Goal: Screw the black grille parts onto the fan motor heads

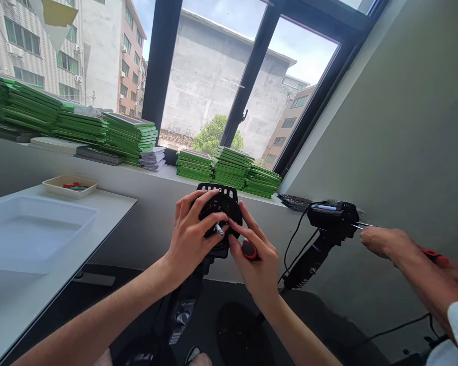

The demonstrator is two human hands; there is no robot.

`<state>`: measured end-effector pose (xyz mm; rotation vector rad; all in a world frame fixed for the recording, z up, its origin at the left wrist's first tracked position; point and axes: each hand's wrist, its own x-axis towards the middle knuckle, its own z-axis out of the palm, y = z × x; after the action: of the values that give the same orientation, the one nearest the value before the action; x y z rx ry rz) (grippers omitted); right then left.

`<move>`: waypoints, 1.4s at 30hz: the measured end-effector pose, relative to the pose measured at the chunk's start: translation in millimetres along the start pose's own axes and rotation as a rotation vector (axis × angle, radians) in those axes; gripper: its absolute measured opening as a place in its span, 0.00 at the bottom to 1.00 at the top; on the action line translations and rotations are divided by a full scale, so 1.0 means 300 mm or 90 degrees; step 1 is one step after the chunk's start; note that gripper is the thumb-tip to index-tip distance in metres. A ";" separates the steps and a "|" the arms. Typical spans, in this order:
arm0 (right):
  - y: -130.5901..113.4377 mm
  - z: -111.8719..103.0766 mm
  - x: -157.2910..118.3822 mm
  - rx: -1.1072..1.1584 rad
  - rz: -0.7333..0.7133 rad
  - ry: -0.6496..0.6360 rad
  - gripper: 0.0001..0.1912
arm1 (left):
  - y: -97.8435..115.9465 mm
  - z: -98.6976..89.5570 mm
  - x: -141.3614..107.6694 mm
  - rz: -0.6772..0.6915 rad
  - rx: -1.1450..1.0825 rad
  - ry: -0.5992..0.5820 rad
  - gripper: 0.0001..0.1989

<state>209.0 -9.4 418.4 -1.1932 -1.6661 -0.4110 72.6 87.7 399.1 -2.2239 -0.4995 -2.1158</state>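
Observation:
A black round device head (221,192) with a slotted rim stands on a black stem at the centre, a metal shaft (219,230) sticking out of its middle. My left hand (193,229) lies over its left side, thumb and index finger closing near the shaft; what they pinch there is too small to tell. My right hand (257,254) is at its right side, fingertips reaching the shaft area. Within the right hand's curled fingers sits a red and black tool handle (249,250); the rest of that tool is hidden.
To the right, another person's hand (381,241) works at a second black device (332,216). A white table (118,202) at left bears a tray (34,269) and a small dish (70,193). Green stacks (232,168) line the windowsill.

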 end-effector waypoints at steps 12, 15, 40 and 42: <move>0.007 -0.009 -0.001 0.056 0.016 0.018 0.13 | 0.007 -0.012 0.009 -0.028 0.004 -0.046 0.04; -0.036 -0.052 0.057 0.159 -0.098 0.189 0.06 | 0.013 -0.013 0.015 -0.035 0.018 -0.073 0.04; -0.231 -0.101 0.201 0.442 -0.132 0.003 0.25 | 0.004 0.002 0.016 -0.034 0.023 -0.073 0.04; -0.233 -0.098 0.204 0.451 -0.126 -0.011 0.25 | 0.003 0.003 0.016 -0.032 0.022 -0.068 0.04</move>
<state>164.5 -31.5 502.1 -0.5105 -1.7369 0.0814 73.8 88.0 404.0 -2.3395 -0.5986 -2.0016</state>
